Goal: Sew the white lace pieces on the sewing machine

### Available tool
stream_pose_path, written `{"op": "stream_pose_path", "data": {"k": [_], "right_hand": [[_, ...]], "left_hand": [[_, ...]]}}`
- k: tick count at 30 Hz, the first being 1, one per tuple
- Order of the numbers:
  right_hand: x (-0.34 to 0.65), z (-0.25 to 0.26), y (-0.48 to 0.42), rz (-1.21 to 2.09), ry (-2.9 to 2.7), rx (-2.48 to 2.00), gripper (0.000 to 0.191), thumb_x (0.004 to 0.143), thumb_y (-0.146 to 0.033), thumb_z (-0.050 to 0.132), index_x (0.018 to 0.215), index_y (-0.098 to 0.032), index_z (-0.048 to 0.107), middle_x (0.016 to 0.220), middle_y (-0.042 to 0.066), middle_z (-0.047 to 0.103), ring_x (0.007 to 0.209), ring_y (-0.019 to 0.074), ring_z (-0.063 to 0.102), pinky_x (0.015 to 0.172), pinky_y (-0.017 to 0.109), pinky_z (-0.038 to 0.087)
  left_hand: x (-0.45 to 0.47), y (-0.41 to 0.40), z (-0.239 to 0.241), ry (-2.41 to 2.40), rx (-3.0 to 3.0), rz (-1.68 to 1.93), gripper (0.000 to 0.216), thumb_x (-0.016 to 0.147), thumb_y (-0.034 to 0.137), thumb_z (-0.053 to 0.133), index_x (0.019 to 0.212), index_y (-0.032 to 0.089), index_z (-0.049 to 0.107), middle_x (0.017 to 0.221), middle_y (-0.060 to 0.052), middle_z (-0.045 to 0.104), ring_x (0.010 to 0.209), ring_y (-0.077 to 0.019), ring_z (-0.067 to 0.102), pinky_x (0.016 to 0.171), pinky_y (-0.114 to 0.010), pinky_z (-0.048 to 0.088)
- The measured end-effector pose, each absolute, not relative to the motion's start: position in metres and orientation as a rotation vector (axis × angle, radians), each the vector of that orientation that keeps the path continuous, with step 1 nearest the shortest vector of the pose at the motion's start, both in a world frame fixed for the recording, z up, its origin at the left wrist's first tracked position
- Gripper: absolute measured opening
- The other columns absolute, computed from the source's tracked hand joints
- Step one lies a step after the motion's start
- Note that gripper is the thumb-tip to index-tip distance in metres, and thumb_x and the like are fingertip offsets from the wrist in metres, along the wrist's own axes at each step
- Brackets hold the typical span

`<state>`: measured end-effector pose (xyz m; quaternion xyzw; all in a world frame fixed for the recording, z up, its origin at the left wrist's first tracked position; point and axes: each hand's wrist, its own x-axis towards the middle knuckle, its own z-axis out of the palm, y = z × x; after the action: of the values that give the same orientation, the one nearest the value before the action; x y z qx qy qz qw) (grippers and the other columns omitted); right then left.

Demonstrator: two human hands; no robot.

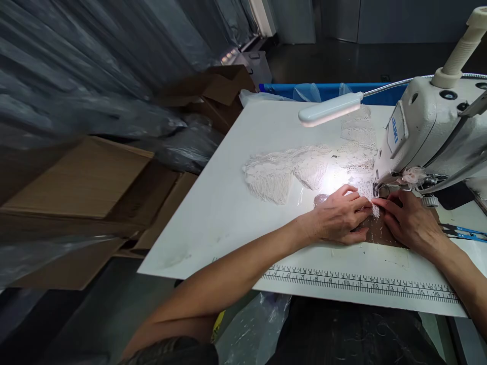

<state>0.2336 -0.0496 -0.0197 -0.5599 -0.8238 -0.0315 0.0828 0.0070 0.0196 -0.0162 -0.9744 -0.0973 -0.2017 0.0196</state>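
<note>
My left hand lies on the white table with its fingers bent, pressing a strip of white lace down just in front of the needle of a white sewing machine. My right hand rests beside it, its fingertips pinching the same lace against a brown patch on the table. A longer run of white lace trails away to the left and behind the machine.
A white lamp on a flexible neck lights the needle area. A printed ruler runs along the table's near edge. Blue-handled scissors lie at right. Cardboard boxes and plastic sheeting stand at left.
</note>
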Motion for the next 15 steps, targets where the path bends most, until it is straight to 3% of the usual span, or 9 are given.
{"op": "stream_pose_path", "data": {"k": [11,15], "right_hand": [[0.2328,-0.0207,-0.0522,-0.129,-2.455,-1.622,0.043,0.097,-0.031,0.039,0.131,-0.028,0.065,0.089,0.011,0.068,0.074,0.0235,0.062,0.061,0.035,0.045],[0.2342,-0.0199,-0.0543,-0.069,-2.453,-1.582,0.042,0.1,-0.031,0.035,0.127,-0.024,0.067,0.102,0.015,0.068,0.077,0.0241,0.063,0.065,0.038,0.05]], "left_hand": [[0.0113,0.0223,-0.0175,-0.406,-3.067,-0.508,0.035,0.097,0.035,0.041,0.101,0.012,0.067,0.104,-0.011,0.068,0.087,-0.0198,0.061,0.095,-0.041,0.045],[0.0113,0.0233,-0.0164,-0.418,-3.077,-0.464,0.041,0.097,0.038,0.041,0.11,0.007,0.065,0.109,-0.013,0.066,0.089,-0.0214,0.061,0.094,-0.042,0.045]]}}
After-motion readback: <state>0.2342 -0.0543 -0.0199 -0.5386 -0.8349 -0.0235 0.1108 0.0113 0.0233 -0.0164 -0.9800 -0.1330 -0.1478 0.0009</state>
